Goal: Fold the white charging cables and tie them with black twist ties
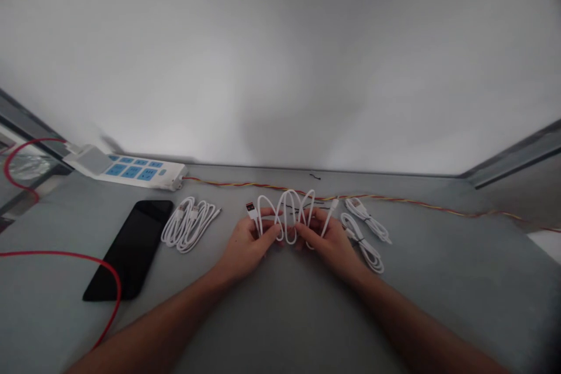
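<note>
A white USB cable (287,216) hangs in loose loops between my two hands, just above the grey table (289,315). My left hand (249,242) pinches its left part, with the USB plug (251,209) sticking up beside the thumb. On the other side my right hand (326,239) is closed on the right-hand loops, and the cable's slimmer white end (334,204) rises near its fingers. To the right of that hand lie two white cables bundled with dark ties, the nearer bundle (366,248) and the farther bundle (368,219). Some fingertips are hidden behind the loops.
Coiled white cables (188,225) lie left of my hands, beside a black phone (131,248). A power strip (135,171) with blue sockets stands at the back left. Its twisted red-yellow wire (407,201) crosses the table's back. A red cord (109,269) curves over the phone.
</note>
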Demonstrator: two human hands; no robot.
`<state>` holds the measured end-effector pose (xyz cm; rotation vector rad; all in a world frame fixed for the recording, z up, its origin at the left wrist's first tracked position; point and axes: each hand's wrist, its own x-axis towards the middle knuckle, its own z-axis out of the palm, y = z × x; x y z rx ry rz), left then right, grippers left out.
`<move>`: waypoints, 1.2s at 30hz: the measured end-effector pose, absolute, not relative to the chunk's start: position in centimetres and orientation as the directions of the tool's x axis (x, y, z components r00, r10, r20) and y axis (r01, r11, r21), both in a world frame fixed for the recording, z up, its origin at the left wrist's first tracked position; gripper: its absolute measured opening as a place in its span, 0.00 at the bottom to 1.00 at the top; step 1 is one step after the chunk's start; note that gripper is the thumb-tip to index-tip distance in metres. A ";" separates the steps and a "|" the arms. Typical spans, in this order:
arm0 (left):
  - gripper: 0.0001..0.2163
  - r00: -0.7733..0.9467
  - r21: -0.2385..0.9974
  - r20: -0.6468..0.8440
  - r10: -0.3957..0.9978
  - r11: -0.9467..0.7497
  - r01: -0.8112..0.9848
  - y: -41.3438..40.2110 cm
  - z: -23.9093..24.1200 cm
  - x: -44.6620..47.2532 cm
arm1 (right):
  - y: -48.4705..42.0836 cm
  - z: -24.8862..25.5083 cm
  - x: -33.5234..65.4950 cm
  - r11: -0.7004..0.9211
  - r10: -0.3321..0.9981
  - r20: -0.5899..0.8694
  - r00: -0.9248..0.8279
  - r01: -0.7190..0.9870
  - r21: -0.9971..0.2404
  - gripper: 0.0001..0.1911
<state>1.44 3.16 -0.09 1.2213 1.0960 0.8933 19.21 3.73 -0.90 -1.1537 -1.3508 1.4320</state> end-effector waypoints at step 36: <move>0.19 0.210 0.977 -0.200 0.957 0.179 0.114 1.3 0.2 0.7 | 1.5 -1.4 19.0 -0.124 0.966 -0.141 -0.215 0.088 -0.988 0.12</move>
